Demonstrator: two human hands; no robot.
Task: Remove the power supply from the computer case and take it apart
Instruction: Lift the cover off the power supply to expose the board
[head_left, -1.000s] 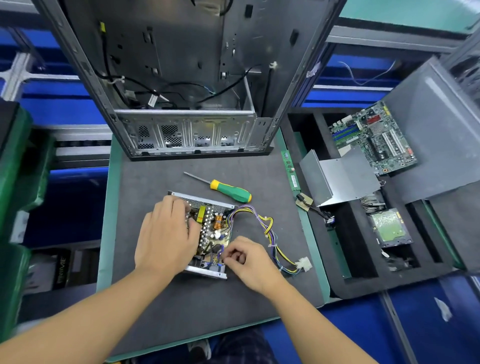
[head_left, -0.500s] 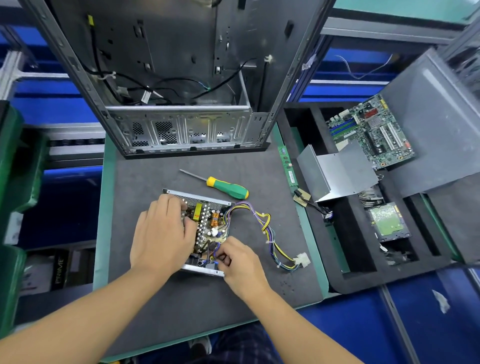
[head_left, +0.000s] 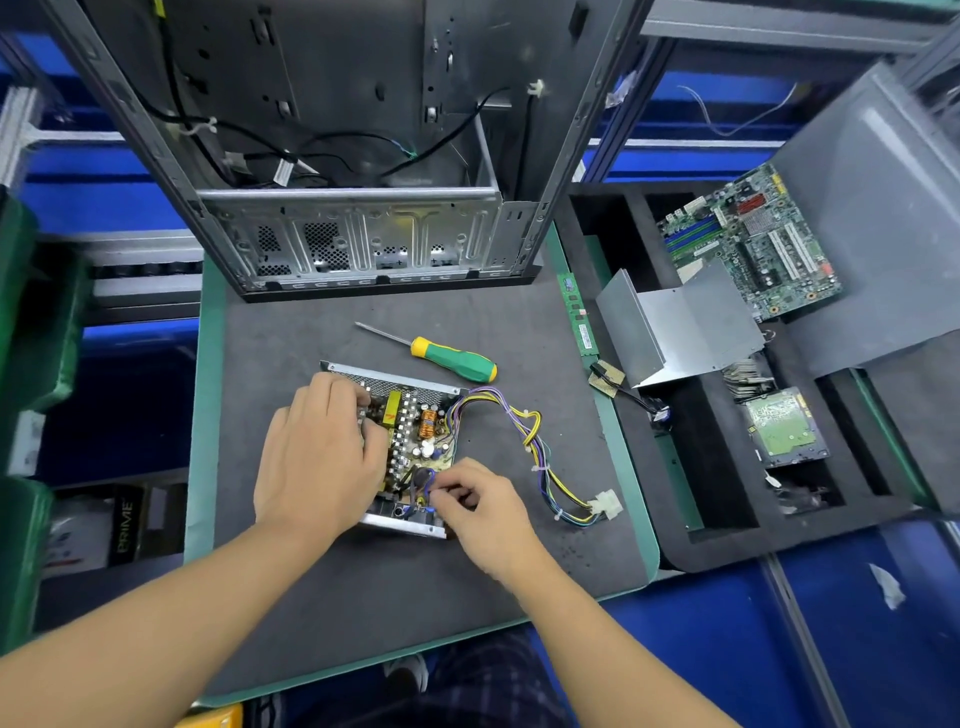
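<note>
From the head camera, your left hand (head_left: 317, 457) lies palm down over the left half of the opened silver sheet-metal power supply (head_left: 415, 434). Its fingers are bent onto the parts of the bare circuit board, and it holds the unit flat on the dark grey mat (head_left: 363, 597). Your right hand (head_left: 483, 512) sits at the near right corner of the same unit. Thumb and forefinger are closed in a narrow pinch at the thin blue wires (head_left: 423, 493) there. Whether the tips hold the wires themselves or a small part under them cannot be told.

Out to the right of your pinch, the yellow and purple wire bundle (head_left: 524, 421) leaves the far right corner of the power supply. It loops across the mat and ends in a white plastic connector (head_left: 605, 504), which lies apart from your right hand. Just beyond both hands, past the far edge of the unit, lies the green and yellow handled screwdriver (head_left: 452, 361), touching nothing you hold. Farther beyond it stands the grey steel computer case (head_left: 363, 156), open towards you, with black cables loose inside.

Well to the right of your right hand is a black foam tray (head_left: 696, 540). It carries a bent grey sheet-metal cover (head_left: 675, 322), a green motherboard (head_left: 753, 244) and a hard drive (head_left: 784, 426) lying board side up.
</note>
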